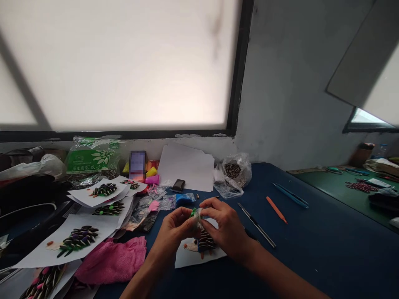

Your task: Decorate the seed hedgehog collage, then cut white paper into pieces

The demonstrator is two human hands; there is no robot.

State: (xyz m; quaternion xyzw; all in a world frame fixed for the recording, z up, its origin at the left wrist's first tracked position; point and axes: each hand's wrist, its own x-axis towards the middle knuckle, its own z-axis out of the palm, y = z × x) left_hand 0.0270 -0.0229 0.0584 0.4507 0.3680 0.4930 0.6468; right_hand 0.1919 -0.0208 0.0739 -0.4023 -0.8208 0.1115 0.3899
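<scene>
Both left hand [178, 227] and right hand [227, 220] pinch a plastic packet [197, 217] between fingers; a slip could mar the seed hedgehog [205, 243].

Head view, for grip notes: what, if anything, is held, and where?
A small clear wrapper, green showing, pinched at opposite sides by the left hand and right hand.

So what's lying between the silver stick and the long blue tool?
In the head view, an orange tool lies between the silver stick and the blue tool.
</scene>
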